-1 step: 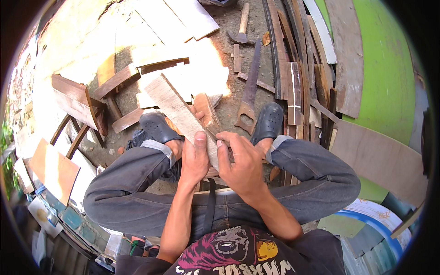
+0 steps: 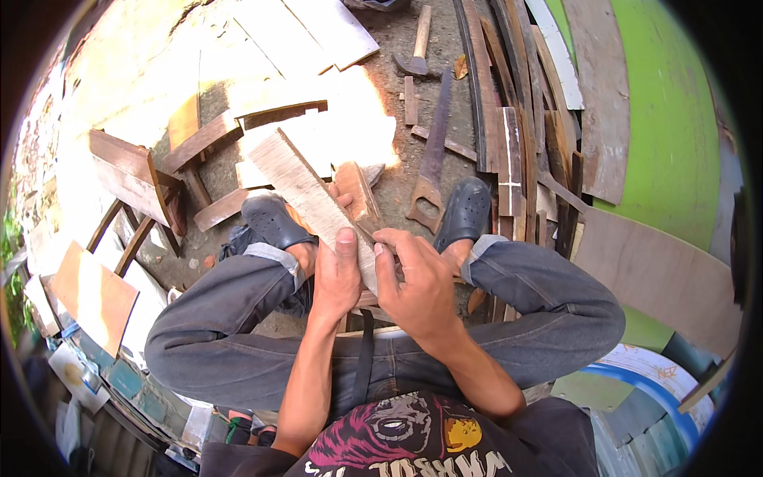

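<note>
A pale wooden board (image 2: 298,179) slants up and to the left in front of me. My left hand (image 2: 338,278) is closed round its lower part, thumb on the upper face and fingertips showing past the far edge. At the board's right edge, my right hand (image 2: 421,286) is closed in a pinch. A thin dark sliver shows by its fingertips, too small to make out. Just beyond lies a brown wood block (image 2: 358,191), partly hidden by the board. A handsaw (image 2: 433,155) with a wooden handle rests on the ground near my right shoe.
A claw hammer (image 2: 419,48) lies beyond the saw. Stacked wood strips (image 2: 513,119) run along the right, beside a green panel (image 2: 664,119). To the left stands a small wooden frame (image 2: 131,183), with a square plywood piece (image 2: 95,294) nearer me. White boards (image 2: 334,32) lie at the back.
</note>
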Demonstrator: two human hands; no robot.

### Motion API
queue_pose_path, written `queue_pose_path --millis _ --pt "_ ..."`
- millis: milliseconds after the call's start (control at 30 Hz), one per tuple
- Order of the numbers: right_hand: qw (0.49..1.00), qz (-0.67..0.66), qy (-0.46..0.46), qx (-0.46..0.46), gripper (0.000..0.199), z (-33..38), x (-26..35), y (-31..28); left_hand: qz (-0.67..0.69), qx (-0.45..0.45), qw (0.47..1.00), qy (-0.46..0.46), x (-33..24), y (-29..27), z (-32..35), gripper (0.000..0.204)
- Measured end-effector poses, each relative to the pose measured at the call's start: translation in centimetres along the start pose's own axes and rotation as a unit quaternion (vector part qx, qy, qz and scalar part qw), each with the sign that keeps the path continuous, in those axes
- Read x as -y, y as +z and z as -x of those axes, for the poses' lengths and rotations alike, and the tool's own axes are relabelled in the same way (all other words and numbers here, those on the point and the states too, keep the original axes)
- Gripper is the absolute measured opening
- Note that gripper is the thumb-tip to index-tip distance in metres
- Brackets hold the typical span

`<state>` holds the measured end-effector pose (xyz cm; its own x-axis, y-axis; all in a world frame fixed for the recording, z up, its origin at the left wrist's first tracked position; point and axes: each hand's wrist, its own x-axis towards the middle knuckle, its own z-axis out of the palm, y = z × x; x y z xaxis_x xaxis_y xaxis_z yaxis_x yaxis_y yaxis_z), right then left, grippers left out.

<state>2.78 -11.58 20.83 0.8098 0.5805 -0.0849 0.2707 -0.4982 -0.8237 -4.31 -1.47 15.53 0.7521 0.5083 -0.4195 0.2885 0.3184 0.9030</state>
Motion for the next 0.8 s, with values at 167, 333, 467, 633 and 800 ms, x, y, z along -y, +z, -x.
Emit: queue_pose_path --millis 167,333,467,633,800 --pt "1.0 0.002 -0.019 -0.015 0.015 -0.5 -0.3 0.4 0.087 0.02 0.996 -0.007 -0.6 0.0 0.1 0.081" --pt "0.999 0.008 -0.027 -0.017 0.017 -0.6 -0.2 0.6 0.124 -0.006 0.992 -0.029 0.1 -0.4 0.0 0.08" --pt "0.999 0.014 -0.04 -0.017 0.019 -0.9 -0.1 0.6 -0.011 -0.01 1.0 0.001 0.5 -0.3 -0.2 0.081" --pt "0.998 0.034 -0.049 0.0 0.02 -1.4 0.0 0.5 -0.03 -0.017 0.999 0.0 -0.1 -0.1 -0.5 0.077" --pt "0.997 0.05 -0.052 0.014 0.019 -1.8 0.3 -0.1 -0.074 -0.011 0.997 0.0 0.6 -1.0 -0.9 0.067"
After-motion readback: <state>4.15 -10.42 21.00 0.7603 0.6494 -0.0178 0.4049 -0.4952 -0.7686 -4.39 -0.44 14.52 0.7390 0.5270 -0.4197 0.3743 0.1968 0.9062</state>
